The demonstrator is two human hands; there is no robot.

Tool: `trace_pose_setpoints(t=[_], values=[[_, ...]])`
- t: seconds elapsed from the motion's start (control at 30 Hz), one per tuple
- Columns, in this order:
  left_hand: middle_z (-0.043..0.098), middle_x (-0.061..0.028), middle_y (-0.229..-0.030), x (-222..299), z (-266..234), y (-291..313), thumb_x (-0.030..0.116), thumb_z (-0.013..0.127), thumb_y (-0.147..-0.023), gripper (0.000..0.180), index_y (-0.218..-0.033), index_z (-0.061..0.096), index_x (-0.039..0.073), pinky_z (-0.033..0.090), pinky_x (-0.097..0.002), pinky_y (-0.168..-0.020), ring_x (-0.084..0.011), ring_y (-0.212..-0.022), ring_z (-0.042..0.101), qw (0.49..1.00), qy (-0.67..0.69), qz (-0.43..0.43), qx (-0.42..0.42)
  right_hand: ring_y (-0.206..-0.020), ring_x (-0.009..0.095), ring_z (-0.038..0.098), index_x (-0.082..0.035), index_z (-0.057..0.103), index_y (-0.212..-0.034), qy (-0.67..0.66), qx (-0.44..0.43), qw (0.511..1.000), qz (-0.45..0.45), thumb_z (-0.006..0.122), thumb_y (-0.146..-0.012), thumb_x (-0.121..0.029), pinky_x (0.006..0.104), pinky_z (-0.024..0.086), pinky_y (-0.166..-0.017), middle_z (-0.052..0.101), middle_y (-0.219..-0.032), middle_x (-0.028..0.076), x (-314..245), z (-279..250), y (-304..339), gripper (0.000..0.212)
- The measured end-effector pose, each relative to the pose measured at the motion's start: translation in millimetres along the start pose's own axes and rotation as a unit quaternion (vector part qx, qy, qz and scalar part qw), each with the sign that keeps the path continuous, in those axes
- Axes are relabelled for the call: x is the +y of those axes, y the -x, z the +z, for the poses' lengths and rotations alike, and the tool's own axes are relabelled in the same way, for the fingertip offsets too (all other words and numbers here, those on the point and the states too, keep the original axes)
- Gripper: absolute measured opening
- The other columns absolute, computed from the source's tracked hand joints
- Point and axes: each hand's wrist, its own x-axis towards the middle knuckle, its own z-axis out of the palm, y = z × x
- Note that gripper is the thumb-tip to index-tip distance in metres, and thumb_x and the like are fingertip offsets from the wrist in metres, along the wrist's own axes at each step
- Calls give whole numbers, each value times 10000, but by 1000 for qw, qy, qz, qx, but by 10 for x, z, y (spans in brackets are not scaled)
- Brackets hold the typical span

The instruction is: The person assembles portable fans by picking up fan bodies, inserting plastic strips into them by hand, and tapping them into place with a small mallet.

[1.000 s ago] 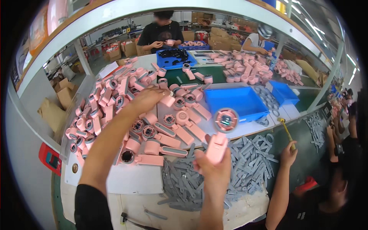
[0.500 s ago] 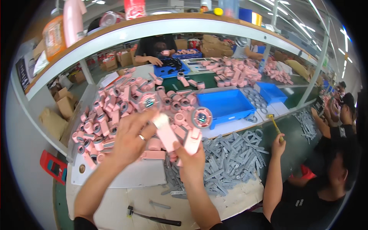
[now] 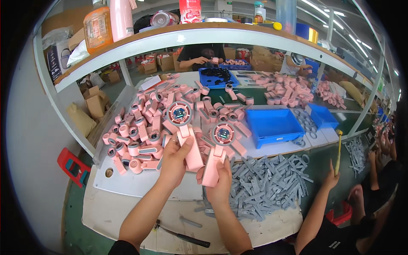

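My left hand (image 3: 173, 161) is closed around the handle of a pink handheld fan (image 3: 194, 154), whose round head points up and shows a green-blue circuit board inside. In my right hand (image 3: 221, 187) is a second pink handheld fan (image 3: 211, 171), gripped by its handle with the thumb on the front. Its head also bares a circuit board. The two fans are side by side, a small gap between their heads. Behind them lies a large heap of pink fans (image 3: 146, 106). Beside my right hand spreads a pile of flat grey plastic strips (image 3: 267, 185).
A black-handled hammer (image 3: 185, 236) lies at the table's front. Blue trays (image 3: 272, 123) stand beyond the grey pile, near grey rings (image 3: 307, 121). A shelf (image 3: 204, 34) crosses above. At right, a co-worker's hand (image 3: 331, 176) holds a yellow-handled hammer (image 3: 338, 153).
My left hand and its fan, blurred before, are now steady, with the fan upright beside the other. The view has swung left. The co-worker's hammer has turned more upright.
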Motion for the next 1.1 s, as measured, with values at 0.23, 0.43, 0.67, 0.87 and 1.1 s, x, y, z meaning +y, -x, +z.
trace_pose_setpoints(t=[0.23, 0.43, 0.67, 0.87, 1.1], values=[[662, -86, -1138, 191, -221, 114, 204, 515, -1063, 332, -1345, 492, 28, 587, -310, -798, -162, -925, 673, 988, -142, 37, 39, -569, 212, 609, -22, 460, -1325, 61, 23, 998, -18, 464, -1060, -361, 306, 462, -459, 692, -1054, 229, -95, 80, -56, 430], [630, -65, -1183, 155, -259, 263, 179, 520, -1067, 433, -1452, 382, 34, 554, -300, -844, -137, -1004, 642, 987, -154, 16, -36, -540, 200, 597, 13, 480, -1254, 91, 12, 994, -52, 477, -1061, -340, 299, 458, -436, 685, -972, 228, -175, 13, -58, 402], [627, -46, -1196, 186, -258, 400, 175, 510, -1075, 396, -1425, 394, 31, 525, -265, -870, -102, -1023, 621, 993, -103, -5, -48, -534, 203, 592, 17, 449, -1280, 98, -1, 993, -69, 458, -1068, -286, 302, 458, -438, 689, -975, 252, -198, 29, -50, 370], [635, -70, -1215, 144, -344, 390, 153, 514, -1071, 392, -1421, 393, 25, 533, -266, -862, -113, -987, 639, 991, -123, -22, -49, -521, 198, 584, 16, 470, -1249, 120, 10, 990, -70, 457, -1068, -279, 298, 449, -424, 683, -943, 232, -169, 50, -47, 346], [655, -77, -1174, 77, -405, 397, 131, 501, -1071, 335, -1377, 440, 10, 543, -282, -854, -128, -988, 654, 992, -111, -13, -56, -527, 170, 601, 14, 500, -1173, 103, -6, 992, -67, 504, -1062, -225, 272, 444, -404, 665, -920, 186, -91, -22, -20, 263]])
